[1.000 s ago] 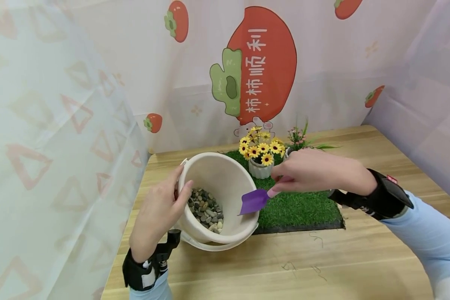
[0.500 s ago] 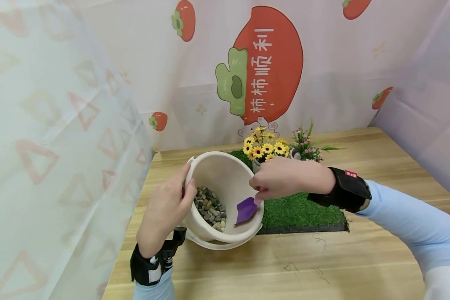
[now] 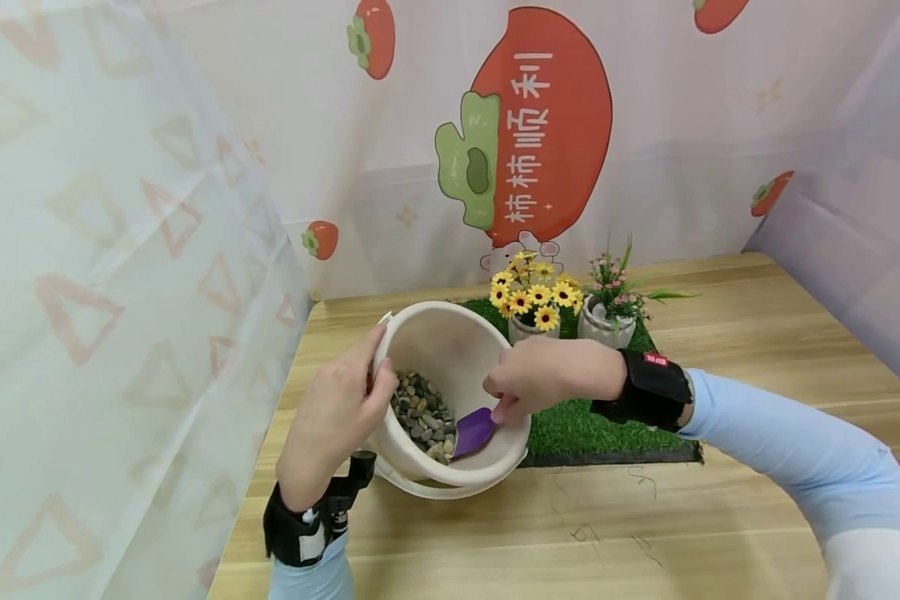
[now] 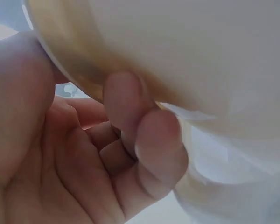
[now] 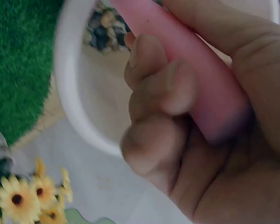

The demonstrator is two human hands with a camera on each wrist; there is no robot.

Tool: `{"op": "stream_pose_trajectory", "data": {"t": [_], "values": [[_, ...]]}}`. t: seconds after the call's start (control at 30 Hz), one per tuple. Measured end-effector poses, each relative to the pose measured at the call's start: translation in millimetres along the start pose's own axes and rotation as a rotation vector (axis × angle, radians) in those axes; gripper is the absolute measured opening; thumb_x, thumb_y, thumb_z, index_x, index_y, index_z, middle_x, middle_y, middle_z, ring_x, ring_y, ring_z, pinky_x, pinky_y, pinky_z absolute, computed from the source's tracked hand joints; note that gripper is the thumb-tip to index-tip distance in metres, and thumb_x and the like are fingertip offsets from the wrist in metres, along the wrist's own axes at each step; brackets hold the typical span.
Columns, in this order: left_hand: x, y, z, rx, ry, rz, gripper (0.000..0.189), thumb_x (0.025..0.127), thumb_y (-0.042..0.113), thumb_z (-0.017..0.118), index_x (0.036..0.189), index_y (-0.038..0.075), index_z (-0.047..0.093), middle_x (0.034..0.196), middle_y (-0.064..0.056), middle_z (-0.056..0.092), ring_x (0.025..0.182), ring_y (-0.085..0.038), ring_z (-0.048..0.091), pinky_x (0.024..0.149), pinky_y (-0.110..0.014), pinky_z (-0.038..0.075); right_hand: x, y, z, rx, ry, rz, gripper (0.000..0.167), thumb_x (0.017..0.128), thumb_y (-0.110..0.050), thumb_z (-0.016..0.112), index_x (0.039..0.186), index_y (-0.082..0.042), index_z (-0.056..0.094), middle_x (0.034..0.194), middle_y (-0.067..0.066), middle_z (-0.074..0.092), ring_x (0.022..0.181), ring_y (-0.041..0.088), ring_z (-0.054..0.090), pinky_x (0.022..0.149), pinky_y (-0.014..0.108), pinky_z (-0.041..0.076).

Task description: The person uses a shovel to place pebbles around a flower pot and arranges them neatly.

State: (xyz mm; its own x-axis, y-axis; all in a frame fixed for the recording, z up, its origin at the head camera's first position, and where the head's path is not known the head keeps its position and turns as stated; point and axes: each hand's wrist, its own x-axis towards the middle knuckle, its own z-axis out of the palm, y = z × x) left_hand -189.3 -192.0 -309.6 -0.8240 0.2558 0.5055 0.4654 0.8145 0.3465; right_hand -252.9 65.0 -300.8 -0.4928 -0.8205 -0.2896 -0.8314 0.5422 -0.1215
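Pink handle (image 3: 503,409) part-hidden by right hand (image 3: 543,372)

From above, can see just a bit of the pink handle (image 3: 504,409), with the rest tucked inside the right hand (image 3: 543,375). In the right wrist view, cannot see the purple scoop blade (image 3: 474,432), cut off at the top. Cannot tell about pebbles (image 3: 422,417) under that blade. From above, cannot see most fingers of the left hand (image 3: 337,412), hidden behind the bucket (image 3: 450,329). In the left wrist view, can make out only a pale, blurry patch of that bucket. Can see just the top of the pot (image 3: 521,332) under the yellow flowers (image 3: 538,295), blocked by the right hand.
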Motion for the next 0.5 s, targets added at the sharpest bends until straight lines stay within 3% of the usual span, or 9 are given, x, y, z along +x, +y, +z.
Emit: {"op": "stream_pose_trajectory", "data": {"t": [0.17,0.3,0.5], "values": [[2.0,7.1,5.9,-0.018,-0.009,0.041,0.049,0.095,0.013,0.052,0.141,-0.001,0.05,0.117,-0.022,0.068,0.09,-0.026,0.07,0.071,-0.039,0.057,9.5,5.3,13.3,-0.019,-0.013,-0.013,0.026,0.095,-0.034,0.064,0.075,-0.021,0.055,0.066,-0.008,0.035,0.06,0.008,0.031,0.059,0.025,0.025],[2.5,12.1,9.4,-0.009,-0.019,0.034,0.05,0.094,0.011,0.052,0.142,-0.001,0.048,0.088,-0.018,0.069,0.068,-0.02,0.063,0.059,-0.032,0.052,14.4,4.1,18.5,-0.101,-0.004,-0.005,0.031,0.096,-0.033,0.063,0.072,-0.021,0.047,0.066,-0.006,0.032,0.062,0.01,0.028,0.061,0.027,0.024],[4.1,19.6,14.2,-0.036,-0.066,0.006,0.053,0.096,0.013,0.05,0.147,0.001,0.042,0.067,-0.01,0.061,0.053,-0.013,0.051,0.049,-0.025,0.043,16.9,-1.4,28.8,-0.197,0.031,-0.001,0.033,0.097,-0.032,0.061,0.072,-0.02,0.043,0.067,-0.005,0.033,0.062,0.011,0.028,0.06,0.028,0.024]]}}
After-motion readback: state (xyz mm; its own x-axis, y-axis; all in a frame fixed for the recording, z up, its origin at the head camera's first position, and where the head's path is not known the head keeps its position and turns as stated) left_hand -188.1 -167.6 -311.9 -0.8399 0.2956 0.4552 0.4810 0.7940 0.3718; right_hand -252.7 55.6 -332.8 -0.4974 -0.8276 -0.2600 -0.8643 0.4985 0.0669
